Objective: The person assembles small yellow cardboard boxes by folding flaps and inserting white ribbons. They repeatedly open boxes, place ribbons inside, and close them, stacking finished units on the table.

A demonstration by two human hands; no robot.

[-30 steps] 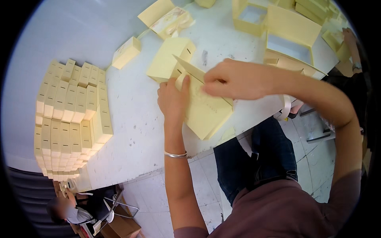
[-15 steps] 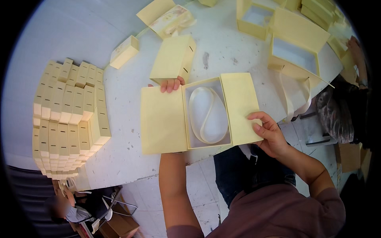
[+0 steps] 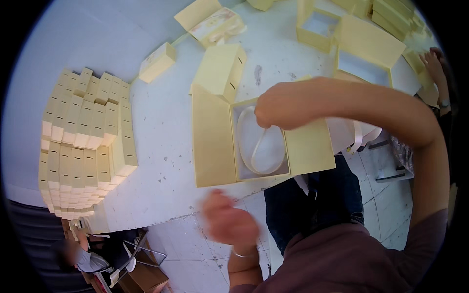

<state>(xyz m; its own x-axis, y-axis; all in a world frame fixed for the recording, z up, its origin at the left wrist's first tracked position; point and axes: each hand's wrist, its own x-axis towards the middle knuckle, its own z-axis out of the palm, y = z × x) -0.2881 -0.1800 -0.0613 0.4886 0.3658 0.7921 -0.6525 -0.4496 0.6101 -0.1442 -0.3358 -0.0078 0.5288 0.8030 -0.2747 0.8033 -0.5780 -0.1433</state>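
Note:
A pale yellow box [image 3: 233,146] lies spread open at the table's front edge, its two flaps folded out left and right. Inside, on the white lining, a cream ribbon [image 3: 255,155] forms a loop. My right hand [image 3: 281,108] reaches across the box's far part, closed, at the upper end of the ribbon; its fingertips are mostly hidden beneath it. My left hand [image 3: 228,219] hovers off the table's edge, below the left flap, smeared by motion and touching nothing visible.
A tall stack of pale yellow boxes [image 3: 83,141] stands at left. A closed box [image 3: 220,71] touches the open box's far side. Several other boxes lie at the back, one open box [image 3: 364,68] at right. Other people sit at lower left and far right.
Both hands have let go of the flaps. My right hand has swung up and left over the box; my left hand has dropped toward me. The open box has shifted slightly right.

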